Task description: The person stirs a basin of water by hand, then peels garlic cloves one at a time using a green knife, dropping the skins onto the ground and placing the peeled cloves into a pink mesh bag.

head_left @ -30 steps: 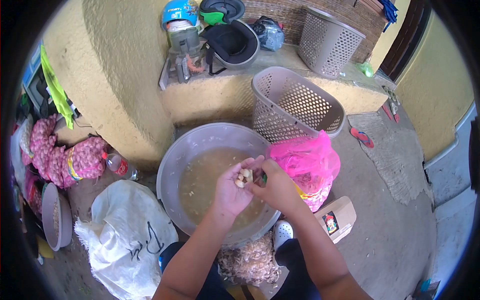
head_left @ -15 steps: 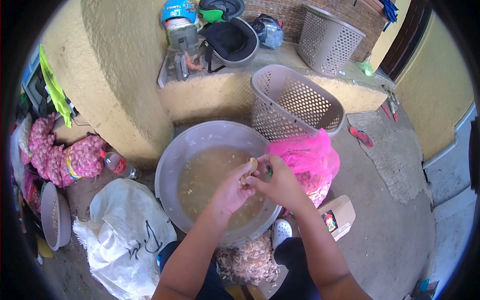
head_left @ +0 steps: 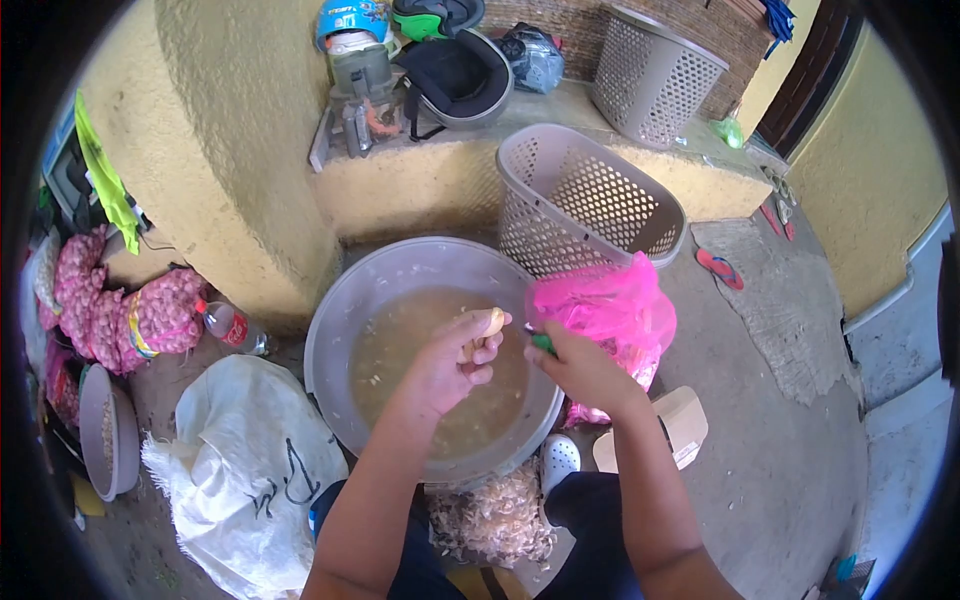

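Observation:
Above a grey basin (head_left: 335, 300) of cloudy water, my left hand (head_left: 455, 362) is closed on a small pale yellowish piece (head_left: 494, 321), which shows at the fingertips. To its right, my right hand (head_left: 580, 368) is wrapped round a small green-handled tool (head_left: 543, 343); its tip is too small to make out clearly. The two hands are a short way apart. Small pale bits float in the water. Between my feet, below the basin, lies a heap of pale peelings (head_left: 495, 520). A bright pink plastic bag (head_left: 625, 315) stands just beyond my right hand.
A perforated basket (head_left: 590, 200) stands behind the basin, another (head_left: 655, 75) on the ledge beside a helmet (head_left: 458, 82). At left are a white sack (head_left: 245, 450), a bottle (head_left: 232, 325) and pink net bags (head_left: 165, 315). A cardboard box (head_left: 685, 425) lies at right.
My hands have moved apart: the right hand has drawn away from the piece in my left hand, and the green handle now shows more. The camera view has shifted slightly.

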